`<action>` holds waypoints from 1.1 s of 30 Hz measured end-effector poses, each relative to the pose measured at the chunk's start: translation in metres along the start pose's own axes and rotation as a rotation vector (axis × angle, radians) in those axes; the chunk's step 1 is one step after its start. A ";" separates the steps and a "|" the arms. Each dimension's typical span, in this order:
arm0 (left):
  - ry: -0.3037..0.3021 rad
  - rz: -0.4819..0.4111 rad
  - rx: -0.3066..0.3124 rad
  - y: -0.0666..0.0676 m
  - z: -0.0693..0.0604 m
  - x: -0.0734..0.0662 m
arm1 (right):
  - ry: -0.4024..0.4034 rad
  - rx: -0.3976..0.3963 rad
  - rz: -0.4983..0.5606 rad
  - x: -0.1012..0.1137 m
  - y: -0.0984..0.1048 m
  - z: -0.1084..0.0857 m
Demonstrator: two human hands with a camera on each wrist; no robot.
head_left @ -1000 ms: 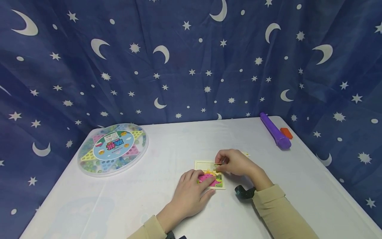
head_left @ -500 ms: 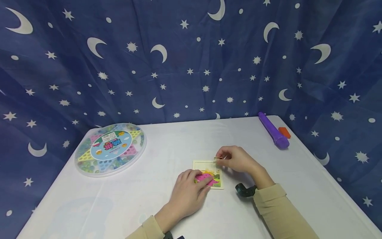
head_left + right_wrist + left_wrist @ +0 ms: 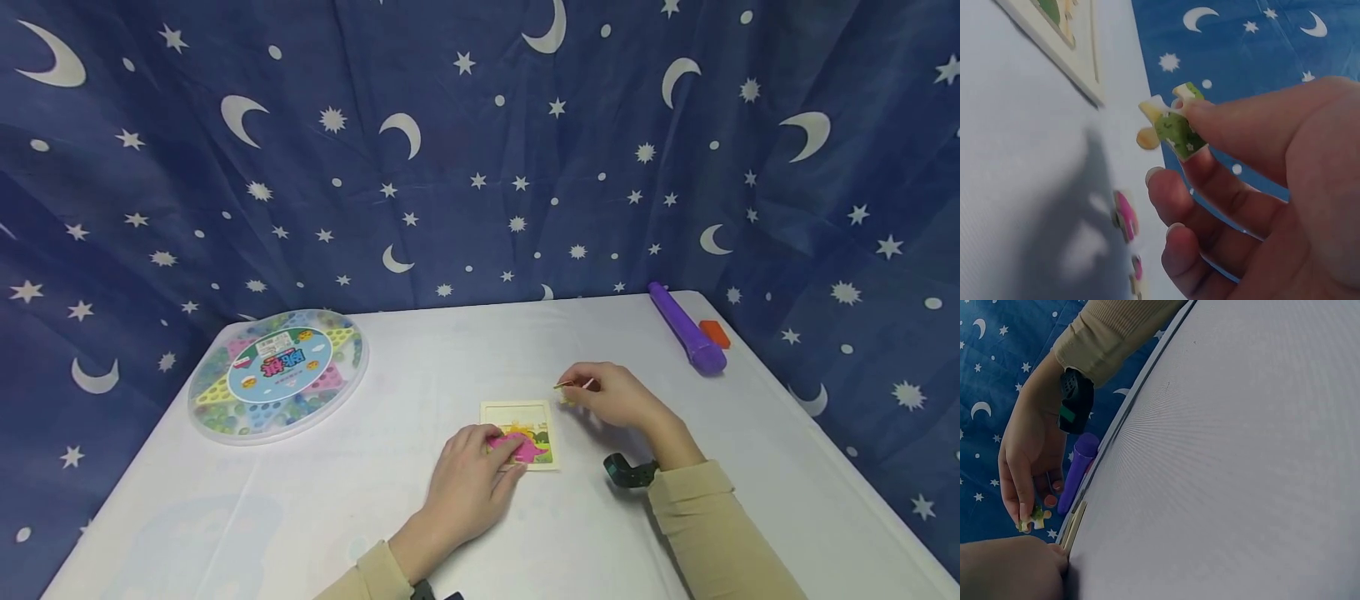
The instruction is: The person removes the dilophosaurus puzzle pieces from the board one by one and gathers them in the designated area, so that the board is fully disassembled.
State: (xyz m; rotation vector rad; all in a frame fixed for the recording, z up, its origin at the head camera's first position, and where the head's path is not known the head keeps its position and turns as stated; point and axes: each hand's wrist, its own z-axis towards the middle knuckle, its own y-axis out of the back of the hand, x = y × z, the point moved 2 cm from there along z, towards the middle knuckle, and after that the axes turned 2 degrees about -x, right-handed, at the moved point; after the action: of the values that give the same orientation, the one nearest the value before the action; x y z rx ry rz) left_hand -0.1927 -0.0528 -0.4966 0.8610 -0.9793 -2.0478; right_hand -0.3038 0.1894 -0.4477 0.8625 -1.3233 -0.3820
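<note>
In the head view, a small jigsaw board point(image 3: 517, 411) with a pale frame lies on the table. A pink dinosaur picture point(image 3: 528, 446) fills its lower part, and the upper part shows bare backing. My left hand point(image 3: 467, 487) rests on the board's left side, fingers extended over the picture and covering some of it. Right of the board, my right hand point(image 3: 618, 400) is raised off the table. Between thumb and index finger it pinches a jigsaw piece point(image 3: 1179, 132), green with yellow and white, seen close in the right wrist view.
Two loose jigsaw pieces, one pink-marked piece point(image 3: 1125, 215) and another piece point(image 3: 1137, 275), lie below the right hand. A purple microphone point(image 3: 690, 333) and an orange block point(image 3: 715, 333) lie at the back right. A round marble board game point(image 3: 352, 392) sits at the left.
My right hand has lifted the jigsaw piece away from the board's upper right corner and moved it right. My left hand stays on the board, which has shifted slightly.
</note>
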 end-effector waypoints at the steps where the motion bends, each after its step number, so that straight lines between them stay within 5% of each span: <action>1: 0.007 -0.004 -0.001 0.000 0.000 0.000 | -0.011 -0.003 0.003 -0.002 0.002 0.000; 22: 0.028 -0.030 -0.082 -0.002 -0.001 0.002 | -0.074 -0.079 0.029 -0.036 0.041 -0.011; 33: 0.039 -0.044 -0.064 0.000 -0.001 0.002 | -0.119 -0.110 0.014 -0.058 0.054 -0.017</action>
State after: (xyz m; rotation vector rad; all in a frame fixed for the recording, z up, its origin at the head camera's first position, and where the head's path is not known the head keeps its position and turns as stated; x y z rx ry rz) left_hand -0.1932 -0.0543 -0.4978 0.8925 -0.8763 -2.0803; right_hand -0.3143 0.2700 -0.4481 0.7479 -1.4039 -0.4967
